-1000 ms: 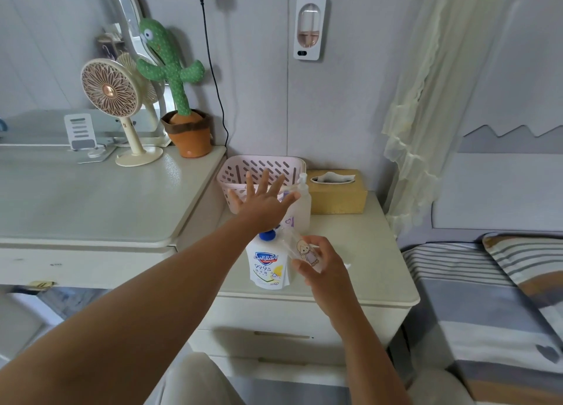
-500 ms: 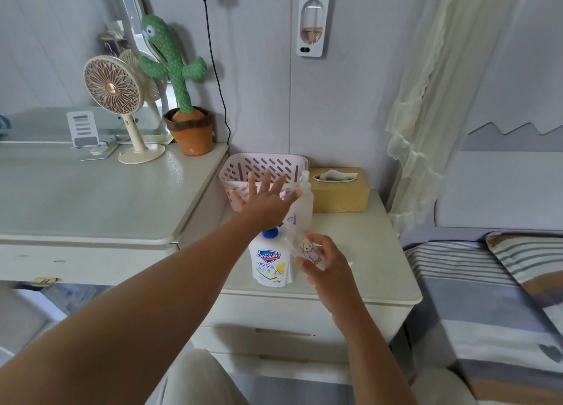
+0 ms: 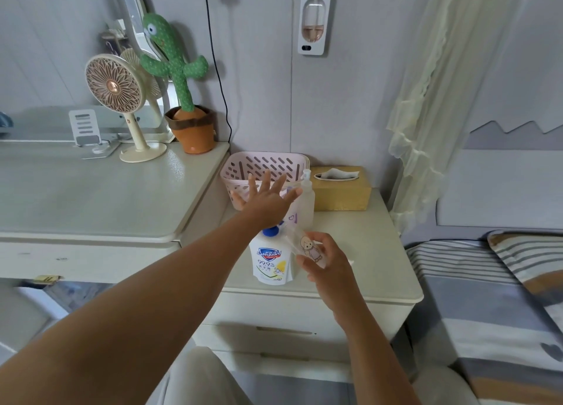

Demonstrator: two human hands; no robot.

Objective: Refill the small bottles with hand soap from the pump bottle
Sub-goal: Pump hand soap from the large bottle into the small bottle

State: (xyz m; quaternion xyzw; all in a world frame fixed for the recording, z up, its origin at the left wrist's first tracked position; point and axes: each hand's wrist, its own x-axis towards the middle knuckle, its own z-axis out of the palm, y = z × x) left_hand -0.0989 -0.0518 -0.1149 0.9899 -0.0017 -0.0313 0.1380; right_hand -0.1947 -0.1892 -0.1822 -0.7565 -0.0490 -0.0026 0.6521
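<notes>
A white pump bottle [image 3: 271, 261] of hand soap with a blue pump stands near the front of the nightstand [image 3: 374, 252]. My left hand [image 3: 265, 202] lies flat on top of its pump head, fingers spread and straight. My right hand [image 3: 323, 260] holds a small clear bottle [image 3: 307, 246] with a cartoon sticker, tilted with its mouth toward the pump's spout. Another small frosted bottle [image 3: 306, 202] with a pump cap stands upright just behind, beside the basket.
A pink slotted basket [image 3: 265, 165] and a yellow tissue box [image 3: 342, 189] stand at the back of the nightstand. On the dresser [image 3: 91, 197] to the left stand a fan [image 3: 122, 100] and a cactus toy [image 3: 179, 78]. A bed [image 3: 493, 298] lies to the right.
Both hands keep their places on the pump and the small bottle. Only the camera has shifted slightly.
</notes>
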